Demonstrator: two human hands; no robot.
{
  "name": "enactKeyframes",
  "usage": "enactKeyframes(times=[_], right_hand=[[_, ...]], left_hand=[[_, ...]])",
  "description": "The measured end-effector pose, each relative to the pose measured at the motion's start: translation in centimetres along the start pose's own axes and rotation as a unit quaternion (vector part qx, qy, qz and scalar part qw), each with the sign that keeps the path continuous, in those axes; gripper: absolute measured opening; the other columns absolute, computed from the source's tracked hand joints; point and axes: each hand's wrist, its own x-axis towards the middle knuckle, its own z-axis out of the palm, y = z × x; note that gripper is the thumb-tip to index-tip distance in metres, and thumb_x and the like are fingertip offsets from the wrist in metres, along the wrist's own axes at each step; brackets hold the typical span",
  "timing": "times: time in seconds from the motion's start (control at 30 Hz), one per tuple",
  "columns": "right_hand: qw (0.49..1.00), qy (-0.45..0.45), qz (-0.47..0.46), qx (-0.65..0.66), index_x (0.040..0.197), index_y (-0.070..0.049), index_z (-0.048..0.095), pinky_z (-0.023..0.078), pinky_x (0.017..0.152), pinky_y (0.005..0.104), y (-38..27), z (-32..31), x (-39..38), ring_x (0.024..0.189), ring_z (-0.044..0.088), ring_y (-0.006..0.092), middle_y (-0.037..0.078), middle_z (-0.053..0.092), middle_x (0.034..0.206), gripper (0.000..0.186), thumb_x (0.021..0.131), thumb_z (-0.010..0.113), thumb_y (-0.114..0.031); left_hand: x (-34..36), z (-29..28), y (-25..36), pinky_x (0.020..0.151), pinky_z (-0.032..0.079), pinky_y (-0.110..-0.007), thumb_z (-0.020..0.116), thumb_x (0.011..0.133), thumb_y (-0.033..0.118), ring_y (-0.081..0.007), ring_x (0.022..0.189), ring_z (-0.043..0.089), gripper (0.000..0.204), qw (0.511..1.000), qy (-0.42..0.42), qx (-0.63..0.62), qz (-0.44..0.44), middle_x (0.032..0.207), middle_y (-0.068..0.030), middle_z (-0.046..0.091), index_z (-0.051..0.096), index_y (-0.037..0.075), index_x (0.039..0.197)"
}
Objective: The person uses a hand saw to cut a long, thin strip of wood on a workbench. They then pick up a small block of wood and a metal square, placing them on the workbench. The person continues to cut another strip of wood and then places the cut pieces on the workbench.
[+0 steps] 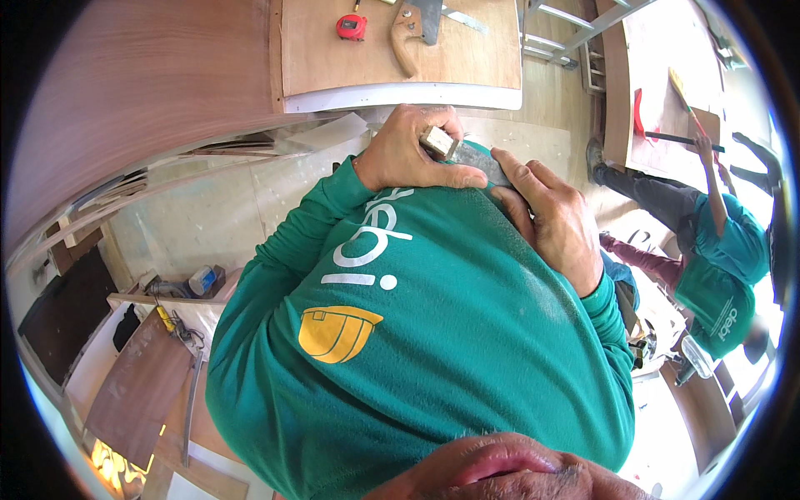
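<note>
Close to my chest, my left hand (408, 150) is closed around a small wooden block (439, 142), whose pale end shows above the curled fingers. A flat grey piece (481, 163) with a worn, dusty surface lies between my two hands; I cannot tell whether it is a stone or an abrasive sheet. My right hand (554, 212) grips the far right end of this piece, fingers bent over it and thumb below. My left thumb points toward its near edge. Part of the grey piece is hidden by my fingers.
Ahead is a wooden worktop (333, 67) bearing a red tape measure (351, 27) and a wooden-handled saw (407, 42). A large brown panel (158, 92) runs along the left. A metal ladder (575, 29) stands at the far right, and co-workers in green shirts (717, 308) are at the right.
</note>
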Motion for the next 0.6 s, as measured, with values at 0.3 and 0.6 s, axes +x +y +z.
enactKeyframes(times=[0.3,0.6], right_hand=[[1.000,0.004,0.009,0.006,0.142,-0.008,0.067,0.059,0.079,0.0515,-0.4,0.2,0.7,0.088,0.073,0.0428,0.018,0.071,0.100,0.040,0.105,0.068,-0.023],[1.000,-0.003,0.015,0.020,0.141,-0.009,0.068,0.058,0.078,0.0511,-0.4,0.5,0.5,0.086,0.072,0.0429,0.018,0.070,0.099,0.040,0.105,0.069,-0.024]], left_hand=[[-0.1,0.1,-0.6,0.059,0.048,-0.032,0.100,0.074,0.039,-0.0150,0.063,0.059,0.048,0.999,-0.013,-0.012,-0.027,0.072,-0.0055,0.067,0.068,0.003,0.080],[-0.5,0.1,-0.6,0.060,0.048,-0.030,0.104,0.069,0.039,-0.0120,0.067,0.060,0.051,1.000,0.017,-0.024,0.010,0.075,-0.0034,0.068,0.070,0.004,0.084]])
